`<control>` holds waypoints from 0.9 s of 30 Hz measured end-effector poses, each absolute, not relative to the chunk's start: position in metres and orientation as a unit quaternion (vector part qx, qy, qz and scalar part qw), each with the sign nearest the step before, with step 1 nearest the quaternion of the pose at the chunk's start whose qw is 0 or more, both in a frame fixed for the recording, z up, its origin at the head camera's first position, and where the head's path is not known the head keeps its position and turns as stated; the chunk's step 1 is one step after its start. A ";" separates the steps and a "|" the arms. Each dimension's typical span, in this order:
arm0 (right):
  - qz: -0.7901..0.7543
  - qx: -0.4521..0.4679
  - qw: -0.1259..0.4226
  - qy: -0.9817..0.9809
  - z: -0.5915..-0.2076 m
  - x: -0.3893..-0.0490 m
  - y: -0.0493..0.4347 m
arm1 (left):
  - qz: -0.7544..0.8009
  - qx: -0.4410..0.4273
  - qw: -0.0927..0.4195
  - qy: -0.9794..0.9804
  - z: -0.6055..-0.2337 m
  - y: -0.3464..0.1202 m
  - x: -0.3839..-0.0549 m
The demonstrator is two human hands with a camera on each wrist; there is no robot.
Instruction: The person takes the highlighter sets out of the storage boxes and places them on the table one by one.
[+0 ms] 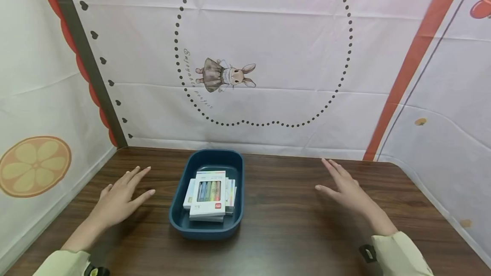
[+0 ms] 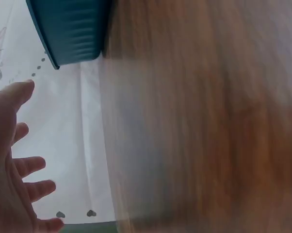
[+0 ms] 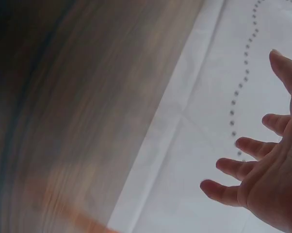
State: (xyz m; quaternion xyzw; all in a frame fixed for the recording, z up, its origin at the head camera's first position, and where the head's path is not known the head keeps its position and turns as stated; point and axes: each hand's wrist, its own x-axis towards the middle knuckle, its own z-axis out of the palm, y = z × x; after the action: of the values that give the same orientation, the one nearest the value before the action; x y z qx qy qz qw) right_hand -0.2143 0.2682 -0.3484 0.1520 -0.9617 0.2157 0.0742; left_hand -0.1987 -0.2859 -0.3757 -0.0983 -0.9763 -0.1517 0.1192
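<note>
1. White printed fabric [image 1: 276, 46] hangs behind and at both sides of a dark brown wood-grain table [image 1: 280, 212].
2. On that table, left of centre, stands a deep-blue, round-cornered open bin [image 1: 241, 201] with upright walls. Inside it lies a white flat carton with a clear window showing coloured sticks [image 1: 208, 195], on top of other white flat boxes [image 1: 188, 197]; how many lie beneath cannot be told.
3. As for the step in hand, it looks like a ready pose: both hands flank the bin, well apart from each other, and no carton is held. Reaching the top carton would probably call for either hand to come inward over the rim, then close on the carton's edges without shifting those below.
4. Left of the bin, and nearer to it, the person's left hand [image 1: 119, 199] is spread wide, fingers and thumb extended, palm bare. It holds nothing and stands clear of the bin.
5. Farther off, to the right, the person's right hand [image 1: 347, 193] is likewise spread with fingers extended, gripping nothing. Both hands appear raised off the tabletop.
6. Outermost are the pale green sleeves [image 1: 400, 254] at both wrists.
</note>
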 end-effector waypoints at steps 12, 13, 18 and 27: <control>0.362 0.188 0.023 -0.913 -0.344 -0.226 0.215 | -0.327 -0.126 0.068 -0.934 -0.369 -0.270 -0.198; 0.376 0.187 0.015 -0.907 -0.343 -0.226 0.210 | -0.335 -0.125 0.066 -0.931 -0.368 -0.270 -0.199; 0.421 0.193 -0.018 -0.886 -0.341 -0.228 0.190 | -0.374 -0.123 0.056 -0.918 -0.370 -0.266 -0.198; 0.466 0.210 -0.054 -0.858 -0.341 -0.232 0.161 | -0.429 -0.120 0.036 -0.894 -0.373 -0.259 -0.199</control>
State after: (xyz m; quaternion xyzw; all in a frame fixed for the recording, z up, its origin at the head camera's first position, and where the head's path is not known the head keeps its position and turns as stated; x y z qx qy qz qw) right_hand -0.2319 0.1607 -0.3406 0.2104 -0.8575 0.4663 -0.0543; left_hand -0.1986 -0.2587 -0.3725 -0.1196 -0.8944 -0.4294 0.0362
